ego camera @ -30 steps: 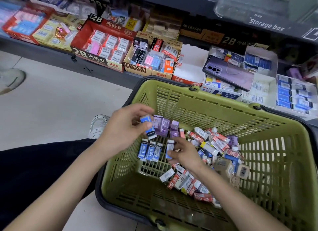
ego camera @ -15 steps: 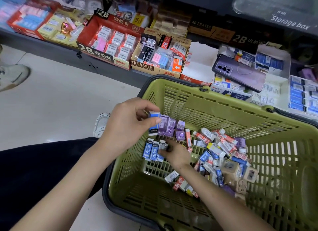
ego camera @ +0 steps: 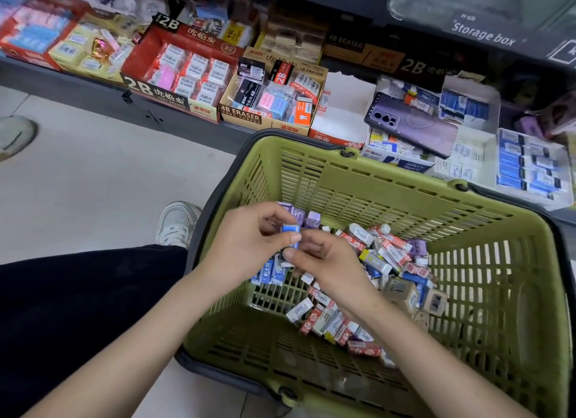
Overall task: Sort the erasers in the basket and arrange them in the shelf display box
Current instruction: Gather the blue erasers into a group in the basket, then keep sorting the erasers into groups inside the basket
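Shop floor beneath a shelf of display boxes: a green basket holds loose erasers. Near its left edge, the left hand pinches a blue eraser; the right hand pinches its lower end. It looks light, stiff and paper-sleeved, likely best gripped by its long sides.

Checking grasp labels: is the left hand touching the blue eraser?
Touching. Head view: left hand pinches the blue eraser between thumb and fingers.
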### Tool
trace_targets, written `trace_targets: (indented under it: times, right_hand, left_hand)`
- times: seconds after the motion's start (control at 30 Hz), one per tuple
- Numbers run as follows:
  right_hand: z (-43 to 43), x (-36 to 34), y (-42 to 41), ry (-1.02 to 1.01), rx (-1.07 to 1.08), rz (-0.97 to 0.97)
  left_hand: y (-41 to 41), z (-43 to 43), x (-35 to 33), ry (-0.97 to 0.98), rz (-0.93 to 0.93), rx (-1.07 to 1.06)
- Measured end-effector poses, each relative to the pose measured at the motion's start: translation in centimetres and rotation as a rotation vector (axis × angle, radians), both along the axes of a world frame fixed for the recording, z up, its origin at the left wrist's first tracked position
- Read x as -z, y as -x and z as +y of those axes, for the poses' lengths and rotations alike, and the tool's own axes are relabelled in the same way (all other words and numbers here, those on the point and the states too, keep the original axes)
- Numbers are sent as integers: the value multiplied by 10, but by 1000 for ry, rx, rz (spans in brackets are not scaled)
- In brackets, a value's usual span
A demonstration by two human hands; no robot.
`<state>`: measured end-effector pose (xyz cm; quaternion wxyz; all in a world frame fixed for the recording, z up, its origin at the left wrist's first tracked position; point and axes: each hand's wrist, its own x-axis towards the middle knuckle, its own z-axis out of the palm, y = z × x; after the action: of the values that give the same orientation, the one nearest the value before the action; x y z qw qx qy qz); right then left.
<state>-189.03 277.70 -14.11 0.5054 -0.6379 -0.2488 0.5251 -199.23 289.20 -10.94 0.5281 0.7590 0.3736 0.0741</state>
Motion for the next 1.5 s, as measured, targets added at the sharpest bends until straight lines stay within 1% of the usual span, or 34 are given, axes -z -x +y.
trace_targets:
  times: [0.03, 0.07, 0.13, 0.17, 0.2, 0.23, 0.27, 0.37, 0.43, 0.5, 0.57, 0.63, 0.67, 0.73, 0.8, 0.83, 0.9, 0.97, 1.03, 1.07, 1.13, 1.2, 1.27, 1.37, 1.5]
  right_hand:
    - [-1, 3, 1, 15, 34, -6]
    - [-2, 11, 0, 56, 69, 9]
    - [-3, 31, -2, 190, 126, 50]
    - [-3, 43, -2, 267, 132, 60]
    - [-2, 56, 0, 338, 117, 63]
    - [1, 68, 3, 383, 92, 58]
    - [7, 77, 9, 406, 67, 54]
    - [29, 93, 30, 444, 58, 69]
    - [41, 101, 41, 499, 92, 33]
    - [48, 107, 49, 554, 68, -91]
    - [51, 107, 53, 595, -38, -310]
    - [51, 103, 55, 593, -108, -473]
    - [49, 100, 53, 576, -120, -503]
    - [39, 94, 42, 526, -92, -488]
    - [18, 91, 19, 519, -28, -490]
    - [3, 92, 5, 536, 8, -502]
    - [-26, 98, -23, 589, 36, -516]
    - [-45, 103, -42, 631, -93, -549]
    - [-54, 107, -50, 633, -328, -594]
    - [-54, 108, -48, 627, -453, -638]
    - [-54, 114, -41, 609, -647, -793]
    - [-54, 117, -32, 606, -727, -952]
    - [-56, 118, -30, 595, -724, -992]
    - [-69, 112, -37, 582, -695, -965]
    - [-94, 98, -65, 577, -593, -1090]
  left_hand:
    - [1, -1, 1, -45, 2, 34]
    - [3, 1, 2, -171, 7, 83]
    - [10, 13, 1, -585, -10, 155]
    - [14, 22, 1, -776, -15, 156]
    - [19, 31, 2, -909, -2, 143]
    - [24, 38, 5, -993, 33, 138]
    - [28, 43, 10, -1026, 72, 149]
    - [34, 44, 22, -973, 119, 202]
    - [33, 43, 26, -952, 144, 212]
    - [32, 44, 25, -951, 137, 202]
    - [32, 45, 26, -948, 116, 194]
    - [33, 45, 26, -959, 107, 188]
    - [32, 45, 24, -977, 97, 182]
    - [28, 43, 20, -1006, 52, 148]
    - [21, 35, 15, -979, -15, 103]
    - [15, 28, 13, -908, -50, 87]
    - [0, 7, 13, -636, -58, 89]
    - [-14, -11, 26, -352, 8, 153]
    - [-26, -22, 51, -225, 145, 294]
    - [-30, -26, 64, -186, 224, 357]
    - [-34, -32, 86, -92, 347, 408]
    - [-33, -38, 101, -2, 413, 404]
    - [-31, -42, 111, 46, 447, 394]
    - [-33, -46, 123, 86, 471, 351]
    - [-47, -53, 142, 31, 505, 324]
